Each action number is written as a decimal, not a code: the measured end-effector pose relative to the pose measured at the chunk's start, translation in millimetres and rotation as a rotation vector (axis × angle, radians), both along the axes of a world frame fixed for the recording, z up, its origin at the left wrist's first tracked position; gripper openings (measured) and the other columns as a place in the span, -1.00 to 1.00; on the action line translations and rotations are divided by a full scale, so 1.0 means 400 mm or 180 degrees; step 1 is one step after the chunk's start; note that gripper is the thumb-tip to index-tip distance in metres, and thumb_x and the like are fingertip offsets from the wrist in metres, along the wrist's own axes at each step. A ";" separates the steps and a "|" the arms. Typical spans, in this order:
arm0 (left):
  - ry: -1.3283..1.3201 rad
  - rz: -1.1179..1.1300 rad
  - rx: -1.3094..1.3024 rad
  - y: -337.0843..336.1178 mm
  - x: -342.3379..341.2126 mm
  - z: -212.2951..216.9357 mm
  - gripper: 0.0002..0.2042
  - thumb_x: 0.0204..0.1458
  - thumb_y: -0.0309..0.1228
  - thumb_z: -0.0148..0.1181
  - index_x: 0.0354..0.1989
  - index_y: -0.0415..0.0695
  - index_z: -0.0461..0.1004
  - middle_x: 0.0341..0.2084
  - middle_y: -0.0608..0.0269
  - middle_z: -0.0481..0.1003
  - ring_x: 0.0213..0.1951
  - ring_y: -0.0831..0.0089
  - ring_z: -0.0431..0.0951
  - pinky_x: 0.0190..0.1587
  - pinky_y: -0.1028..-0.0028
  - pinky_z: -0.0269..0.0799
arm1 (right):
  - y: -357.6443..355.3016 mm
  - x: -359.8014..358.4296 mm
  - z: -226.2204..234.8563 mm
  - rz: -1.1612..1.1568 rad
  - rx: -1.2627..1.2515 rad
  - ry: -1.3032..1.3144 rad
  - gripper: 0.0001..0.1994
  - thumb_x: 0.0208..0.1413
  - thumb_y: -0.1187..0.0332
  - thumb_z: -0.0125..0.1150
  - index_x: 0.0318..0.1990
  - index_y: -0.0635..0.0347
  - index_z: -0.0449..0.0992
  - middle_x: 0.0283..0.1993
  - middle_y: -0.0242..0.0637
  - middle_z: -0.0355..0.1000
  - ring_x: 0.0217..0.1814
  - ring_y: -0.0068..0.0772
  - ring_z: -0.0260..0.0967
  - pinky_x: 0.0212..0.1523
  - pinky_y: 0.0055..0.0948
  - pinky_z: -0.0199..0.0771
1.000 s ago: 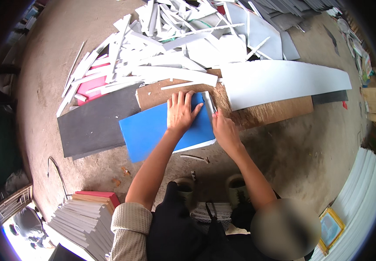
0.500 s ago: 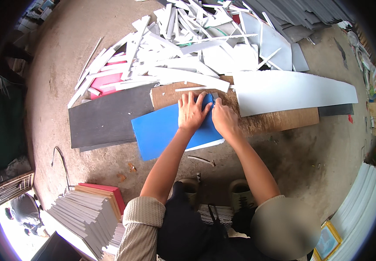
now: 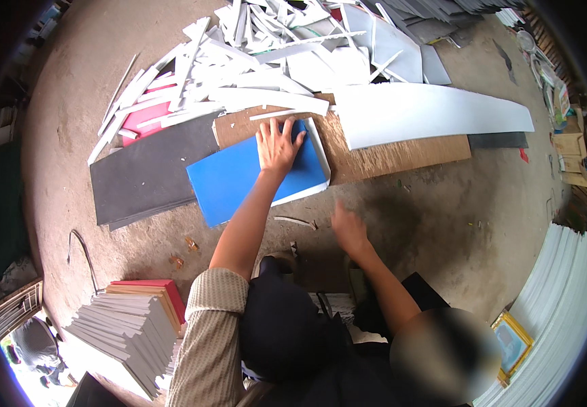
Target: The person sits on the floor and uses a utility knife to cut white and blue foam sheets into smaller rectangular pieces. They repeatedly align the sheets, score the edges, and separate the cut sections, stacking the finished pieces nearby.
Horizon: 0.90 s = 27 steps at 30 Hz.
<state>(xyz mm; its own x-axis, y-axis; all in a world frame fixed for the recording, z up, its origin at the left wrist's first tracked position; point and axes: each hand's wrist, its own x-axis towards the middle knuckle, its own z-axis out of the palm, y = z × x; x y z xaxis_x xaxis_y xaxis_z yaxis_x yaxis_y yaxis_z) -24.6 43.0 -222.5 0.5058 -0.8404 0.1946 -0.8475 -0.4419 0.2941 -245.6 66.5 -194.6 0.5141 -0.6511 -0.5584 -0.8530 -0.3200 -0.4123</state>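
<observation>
My left hand (image 3: 278, 148) lies with fingers spread on a blue sheet (image 3: 239, 173), pressing near its upper right corner. A white sheet (image 3: 322, 161) lies underneath and shows as a strip along the blue sheet's right and lower edges. Both rest partly on a worn brown board (image 3: 402, 161). My right hand (image 3: 349, 229) is apart from the sheets, over the floor to their lower right. Its fingers look curled and are blurred; whatever is in them does not show.
Dark boards (image 3: 151, 169) lie left of the blue sheet, and a long white panel (image 3: 436, 117) lies to the right. White offcuts (image 3: 266, 61) are heaped beyond. Stacked sheets (image 3: 120, 332) stand lower left. A yellow-framed picture (image 3: 513, 346) leans by white sheets (image 3: 558, 298) lower right.
My right hand has pulled back from the blue sheet's right edge toward me. A white strip now shows along that edge. My left hand stays on the sheet; the whole view has shifted.
</observation>
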 end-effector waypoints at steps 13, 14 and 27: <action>0.0296 -0.0097 0.0137 -0.013 -0.003 0.005 -0.60 -0.01 -0.08 -0.03 -0.02 0.02 0.29 -0.16 0.10 0.30 -0.05 0.13 0.24 -0.03 0.15 0.15 | -0.192 0.212 0.060 -0.0086 -0.0860 -0.0771 -0.79 0.10 0.33 -0.16 -0.21 0.29 0.23 -0.53 0.11 0.37 -0.43 0.15 0.35 -0.43 -0.02 0.34; 0.0201 -0.0091 0.0080 -0.017 -0.005 0.003 -0.61 -0.01 -0.08 -0.03 -0.03 0.03 0.30 -0.17 0.10 0.30 -0.08 0.13 0.25 -0.04 0.15 0.16 | -0.217 0.245 0.049 -0.0022 -0.0990 -0.0760 -0.79 0.10 0.34 -0.16 -0.20 0.30 0.24 -0.52 0.09 0.38 -0.42 0.11 0.37 -0.43 -0.04 0.36; -0.0012 -0.0030 -0.0155 -0.009 -0.003 -0.005 -0.63 -0.07 -0.10 0.05 -0.12 0.00 0.37 -0.25 0.23 0.30 -0.23 0.21 0.27 -0.16 0.24 0.19 | -0.204 0.292 0.035 0.0054 -0.0550 -0.0108 -0.81 0.08 0.36 -0.18 -0.24 0.26 0.30 -0.37 0.04 0.42 -0.26 0.09 0.39 -0.26 -0.05 0.39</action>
